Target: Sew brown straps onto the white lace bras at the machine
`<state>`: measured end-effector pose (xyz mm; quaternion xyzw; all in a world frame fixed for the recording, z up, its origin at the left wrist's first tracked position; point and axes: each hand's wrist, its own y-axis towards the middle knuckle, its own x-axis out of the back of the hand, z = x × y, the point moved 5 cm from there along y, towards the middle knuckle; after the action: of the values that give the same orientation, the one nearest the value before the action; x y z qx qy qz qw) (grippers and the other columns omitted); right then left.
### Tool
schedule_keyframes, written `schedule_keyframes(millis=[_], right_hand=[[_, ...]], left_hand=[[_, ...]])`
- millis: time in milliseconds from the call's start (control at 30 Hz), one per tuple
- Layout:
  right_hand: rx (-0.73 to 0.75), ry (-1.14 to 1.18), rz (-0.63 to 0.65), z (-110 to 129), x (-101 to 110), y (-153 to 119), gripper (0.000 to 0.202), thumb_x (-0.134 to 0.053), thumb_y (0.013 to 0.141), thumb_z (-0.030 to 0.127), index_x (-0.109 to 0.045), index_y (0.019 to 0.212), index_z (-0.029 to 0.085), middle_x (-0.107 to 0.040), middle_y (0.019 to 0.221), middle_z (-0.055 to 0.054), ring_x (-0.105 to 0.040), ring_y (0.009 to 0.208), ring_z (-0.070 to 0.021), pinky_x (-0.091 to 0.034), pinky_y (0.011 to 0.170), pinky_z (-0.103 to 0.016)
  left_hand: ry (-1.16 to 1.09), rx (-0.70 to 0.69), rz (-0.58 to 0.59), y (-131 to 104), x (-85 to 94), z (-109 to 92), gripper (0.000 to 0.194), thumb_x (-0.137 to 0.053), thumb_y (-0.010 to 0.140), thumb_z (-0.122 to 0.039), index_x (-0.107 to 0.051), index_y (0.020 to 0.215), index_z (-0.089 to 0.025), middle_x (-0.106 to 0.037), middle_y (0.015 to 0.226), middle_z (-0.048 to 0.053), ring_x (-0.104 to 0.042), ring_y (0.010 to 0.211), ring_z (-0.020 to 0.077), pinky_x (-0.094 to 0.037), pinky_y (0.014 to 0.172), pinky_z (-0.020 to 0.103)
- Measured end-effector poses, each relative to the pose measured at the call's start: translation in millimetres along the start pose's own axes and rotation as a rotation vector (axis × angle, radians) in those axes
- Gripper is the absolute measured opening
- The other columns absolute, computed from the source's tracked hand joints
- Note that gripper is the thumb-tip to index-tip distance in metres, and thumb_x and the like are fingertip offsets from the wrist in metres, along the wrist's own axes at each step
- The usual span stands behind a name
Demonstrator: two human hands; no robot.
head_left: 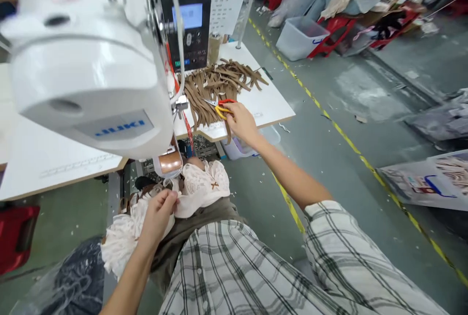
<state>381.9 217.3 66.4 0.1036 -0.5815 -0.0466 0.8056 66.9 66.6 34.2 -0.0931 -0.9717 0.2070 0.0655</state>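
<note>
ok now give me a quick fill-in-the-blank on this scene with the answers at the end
1. The right hand touches the scissors, which have one red handle and one ____ handle.
2. The left hand pinches the white lace garment, which is decorated with a small ____.
3. The blue lettering on the sewing machine reads ____.
4. The strips heaped on the white tabletop are ____ in colour.

Missing words: yellow; bow; JUKI; brown.

Wearing wht shirt (pixel 226 261) w/ dk grn checks, pale btns (pixel 199 271), elbow-length R sleeve (pixel 340 237).
</note>
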Motion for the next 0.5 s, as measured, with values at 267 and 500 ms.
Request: schedule_keyframes(millis=[267, 500], right_hand=[[0.078, -0.226, 0.332, -28.5, 13.6, 75.4, 0.032, -0.06, 0.087, 0.022, -0.057, 0.115, 0.009, -0.066, 0.109, -0.022, -0.065, 0.091, -0.0265, -0.043, 0.074, -0.031], [-0.027, 0.081, 0.172, -15.0, 62.1, -37.8, 0.046, -0.056, 0.089, 0.034, -0.048, 0.129, 0.013, -0.068, 0.109, -0.014, -0.065, 0.079, -0.0215, -0.048, 0.068, -0.031]], left_hand=[[-0.365, 0.131, 0.084, -2.5, -18.1, -10.9, 0.038, -0.072, 0.078, -0.051, -0.067, 0.081, -0.013, -0.052, 0.065, -0.003, -0.041, 0.056, 0.0076, -0.037, 0.056, 0.022], [-0.481, 0.114, 0.061, -5.2, -12.4, -16.3, 0.031, -0.076, 0.077, -0.042, -0.066, 0.08, -0.013, -0.056, 0.069, 0.0, -0.046, 0.059, 0.0076, -0.04, 0.057, 0.022]])
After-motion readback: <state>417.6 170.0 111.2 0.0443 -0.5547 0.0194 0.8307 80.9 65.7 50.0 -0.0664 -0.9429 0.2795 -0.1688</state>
